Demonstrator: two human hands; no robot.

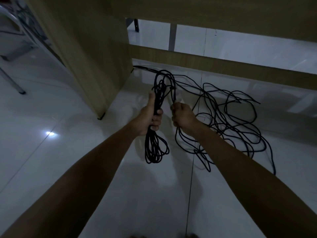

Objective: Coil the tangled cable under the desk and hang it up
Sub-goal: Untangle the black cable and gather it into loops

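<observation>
The left hand [151, 117] is the grip clamped on the coiled part of the black cable [155, 145]: the fingers curl round a thick bundle of strands and the thumb lies straight up along it. Above this fist the bundle rises in narrow loops that arch over toward the right hand; below it, several loops hang down together, their lower ends over the white tiled floor [51, 152].

The right hand [182, 116] sits just beside the left, at about the same height, knuckles toward the camera. Its fingers are curled round 1 or 2 strands that come down from the arch of loops and pass out under the fist, so this grip is also closed on the cable.

From under the right hand the rest of the cable spreads over the floor to the right as a loose tangle [240, 121] of crossing loops, with 1 free end pointing away toward the low wooden rail. Another strand runs from the top of the loops back to the foot of the wooden side panel [89, 57] of the worktop, where it goes out of sight behind the panel's far bottom corner.

A low wooden rail [223, 66] crosses the floor behind the tangle. A metal chair leg [12, 81] stands at the left edge of the view.

No brand, label or writing can be read anywhere; the scene is dim.
</observation>
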